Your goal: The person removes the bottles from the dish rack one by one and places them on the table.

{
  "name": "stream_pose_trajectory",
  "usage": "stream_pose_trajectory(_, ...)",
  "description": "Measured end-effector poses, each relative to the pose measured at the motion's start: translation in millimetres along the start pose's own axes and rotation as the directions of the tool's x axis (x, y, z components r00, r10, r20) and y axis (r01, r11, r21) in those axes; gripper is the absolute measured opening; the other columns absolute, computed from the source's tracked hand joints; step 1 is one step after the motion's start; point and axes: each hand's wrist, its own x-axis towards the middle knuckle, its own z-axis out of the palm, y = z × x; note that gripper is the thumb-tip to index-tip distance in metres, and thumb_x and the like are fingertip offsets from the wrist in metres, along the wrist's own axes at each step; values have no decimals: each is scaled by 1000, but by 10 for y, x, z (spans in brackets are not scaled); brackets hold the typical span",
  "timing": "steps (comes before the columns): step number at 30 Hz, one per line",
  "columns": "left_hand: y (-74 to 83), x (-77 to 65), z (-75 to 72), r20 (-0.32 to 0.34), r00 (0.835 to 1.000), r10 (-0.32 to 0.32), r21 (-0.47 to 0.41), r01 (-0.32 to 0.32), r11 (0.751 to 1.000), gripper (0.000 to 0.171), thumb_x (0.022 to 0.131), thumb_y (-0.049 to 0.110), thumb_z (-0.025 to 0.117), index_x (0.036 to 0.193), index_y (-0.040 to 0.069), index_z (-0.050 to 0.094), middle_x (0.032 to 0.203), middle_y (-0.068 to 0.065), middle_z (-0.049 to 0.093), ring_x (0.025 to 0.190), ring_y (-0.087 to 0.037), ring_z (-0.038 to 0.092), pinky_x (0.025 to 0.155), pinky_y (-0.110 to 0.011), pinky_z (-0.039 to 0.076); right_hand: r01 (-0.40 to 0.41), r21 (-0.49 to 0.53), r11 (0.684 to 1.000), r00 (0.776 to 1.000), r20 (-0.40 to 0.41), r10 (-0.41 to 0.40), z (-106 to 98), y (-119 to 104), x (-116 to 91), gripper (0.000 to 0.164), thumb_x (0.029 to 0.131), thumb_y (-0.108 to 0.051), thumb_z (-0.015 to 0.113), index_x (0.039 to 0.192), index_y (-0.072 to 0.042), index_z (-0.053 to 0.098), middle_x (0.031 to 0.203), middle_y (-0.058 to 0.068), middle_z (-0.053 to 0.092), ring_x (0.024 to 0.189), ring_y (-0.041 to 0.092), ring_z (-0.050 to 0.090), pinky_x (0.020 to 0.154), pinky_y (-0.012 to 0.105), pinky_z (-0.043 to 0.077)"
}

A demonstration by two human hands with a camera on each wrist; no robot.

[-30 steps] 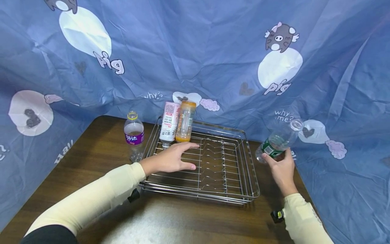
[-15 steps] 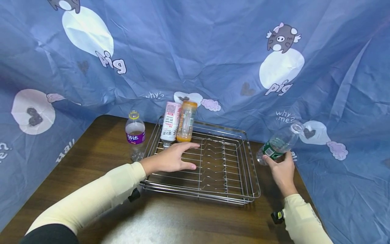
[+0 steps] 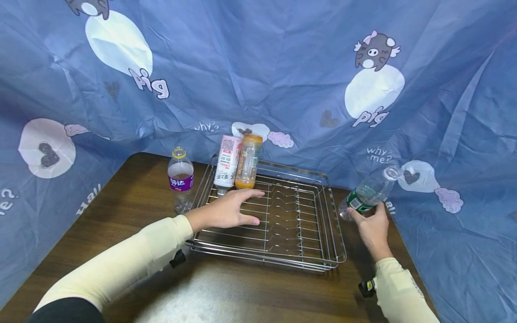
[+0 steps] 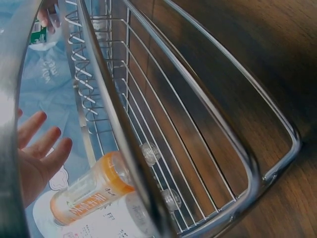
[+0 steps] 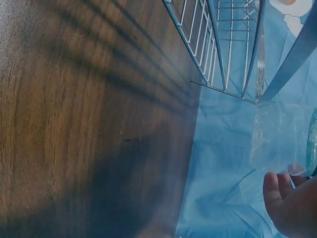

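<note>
Near the right edge of the bench [image 3: 315, 296], the right hand [image 3: 372, 228] holds a clear, green-labelled plastic bottle [image 3: 368, 194], best squeezed lightly; left grip [image 3: 228, 211] wide.

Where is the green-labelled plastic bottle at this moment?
In the head view, the green-labelled plastic bottle is on the right side, just right of the wire dish rack, tilted in the grip of the right hand.
</note>
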Motion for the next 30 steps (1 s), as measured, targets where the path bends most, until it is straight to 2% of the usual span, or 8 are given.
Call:
stream_pose_trajectory(4, 1, -9, 1, 0, 1000, 1, -2, -1, 1000, 78, 84, 43, 81, 149, 14, 48, 145, -5, 56, 137, -27, 47, 116, -46, 35, -11, 4, 1000, 1000, 9, 11, 6, 24, 6, 64, 82, -16, 83, 132, 5, 49, 119, 28, 61, 112, 40, 55, 96, 49, 43)
stream_pose_trajectory(9, -1, -4, 0, -3, 1000, -2, 1, 2, 1000, 77, 85, 43, 81, 149, 14, 49, 144, -4, 56, 137, -27, 47, 116, -46, 35, -31, -2, 1000, 999, 24, 31, 12, 61, 1, 67, 81, -17, 84, 134, 5, 48, 122, 29, 60, 120, 44, 53, 105, 54, 39)
stream_pose_trajectory(16, -3, -2, 2, 0, 1000, -7, 5, 7, 1000, 77, 85, 43, 80, 149, 15, 49, 144, -4, 57, 136, -26, 48, 115, -46, 36, -38, -32, 999, 998, 41, 39, 17, 103, -10, 68, 81, -18, 83, 134, 6, 48, 120, 31, 60, 118, 47, 54, 102, 57, 40)
stream_pose_trajectory(24, -9, -1, 5, -3, 1000, -10, 6, 10, 1000, 76, 85, 42, 81, 148, 15, 49, 143, -4, 57, 135, -26, 49, 115, -45, 36, -78, -103, 992, 992, 87, 87, 33, 153, -30, 68, 81, -23, 84, 132, 5, 48, 118, 31, 62, 112, 48, 57, 95, 58, 44)
stream_pose_trajectory(30, -22, -4, 12, -1, 1000, -8, 8, 8, 1000, 76, 84, 42, 81, 148, 15, 49, 144, -5, 57, 135, -27, 49, 115, -46, 36, -98, -138, 986, 985, 128, 116, 49, 204, -53, 72, 81, -24, 84, 133, 8, 46, 122, 34, 60, 117, 51, 54, 99, 61, 42)
